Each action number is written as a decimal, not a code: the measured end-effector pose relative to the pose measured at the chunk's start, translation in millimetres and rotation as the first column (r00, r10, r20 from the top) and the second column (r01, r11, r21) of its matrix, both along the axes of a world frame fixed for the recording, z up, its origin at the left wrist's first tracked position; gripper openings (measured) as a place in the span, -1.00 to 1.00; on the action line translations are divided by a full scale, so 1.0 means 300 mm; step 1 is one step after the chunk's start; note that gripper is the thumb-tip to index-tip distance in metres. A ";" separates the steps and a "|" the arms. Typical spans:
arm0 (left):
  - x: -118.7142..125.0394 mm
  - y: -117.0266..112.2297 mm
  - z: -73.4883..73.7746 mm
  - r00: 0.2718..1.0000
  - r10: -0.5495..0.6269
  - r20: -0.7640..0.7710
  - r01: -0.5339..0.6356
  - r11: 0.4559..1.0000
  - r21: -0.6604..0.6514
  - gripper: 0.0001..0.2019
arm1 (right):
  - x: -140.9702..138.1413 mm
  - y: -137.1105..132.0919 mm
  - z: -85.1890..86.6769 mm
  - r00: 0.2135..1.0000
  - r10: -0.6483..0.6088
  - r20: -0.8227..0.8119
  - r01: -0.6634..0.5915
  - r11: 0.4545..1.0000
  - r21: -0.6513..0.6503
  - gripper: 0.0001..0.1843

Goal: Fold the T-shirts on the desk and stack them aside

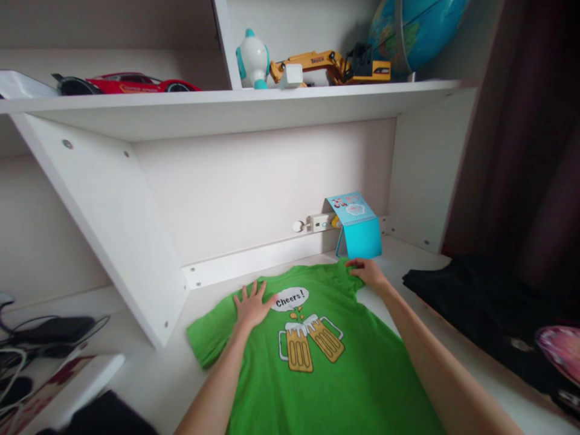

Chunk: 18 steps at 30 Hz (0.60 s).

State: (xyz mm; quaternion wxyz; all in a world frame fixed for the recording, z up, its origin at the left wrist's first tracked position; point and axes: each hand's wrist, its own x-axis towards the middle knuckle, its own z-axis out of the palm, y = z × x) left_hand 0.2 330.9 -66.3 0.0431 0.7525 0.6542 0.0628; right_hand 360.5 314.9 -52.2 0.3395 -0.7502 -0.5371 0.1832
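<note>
A green T-shirt point(353, 386) lies spread face up on the white desk, printed with two beer mugs and a "Cheers!" speech bubble. My left hand point(252, 307) rests flat on its upper chest, fingers spread, beside the bubble. At the far right, my right hand point(366, 272) pinches the shirt's sleeve, which looks bunched or folded there. The sleeve on the left side lies stretched out flat. The lower part of the shirt runs out of view at the bottom.
Behind the shirt stand a blue desk calendar point(362, 238) and a wall socket point(319, 222). Dark clothing point(480, 302) lies to the right. Cables and a black box point(61, 329) are at left. The overhead shelf point(272, 109) holds a toy car point(131, 83), a toy excavator point(335, 65) and a globe point(417, 30).
</note>
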 end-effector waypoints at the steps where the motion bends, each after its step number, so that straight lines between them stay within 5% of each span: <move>1: 0.001 -0.001 0.001 1.000 0.002 -0.002 -0.002 1.000 -0.001 -0.21 | 0.007 -0.005 0.014 0.999 -0.021 0.034 0.021 1.000 0.019 -0.71; 8: 0.005 -0.006 0.009 1.000 0.002 -0.019 -0.002 1.000 -0.008 -0.22 | 0.020 -0.068 0.067 0.931 -0.242 0.275 0.222 0.970 0.104 -0.70; 12: 0.005 -0.003 0.010 1.000 0.001 -0.018 -0.002 1.000 -0.027 -0.20 | -0.128 -0.047 0.056 0.928 -0.016 0.372 -0.019 0.996 0.090 -0.70; 15: 0.006 -0.009 0.009 1.000 0.005 -0.014 -0.006 0.999 -0.033 -0.18 | -0.278 -0.041 0.003 0.882 0.222 0.415 -0.253 0.967 0.020 -0.61; 18: 0.008 -0.020 0.009 1.000 0.010 -0.011 -0.010 0.999 -0.036 -0.14 | -0.368 -0.062 -0.064 0.837 0.324 0.441 -0.336 0.940 -0.052 -0.49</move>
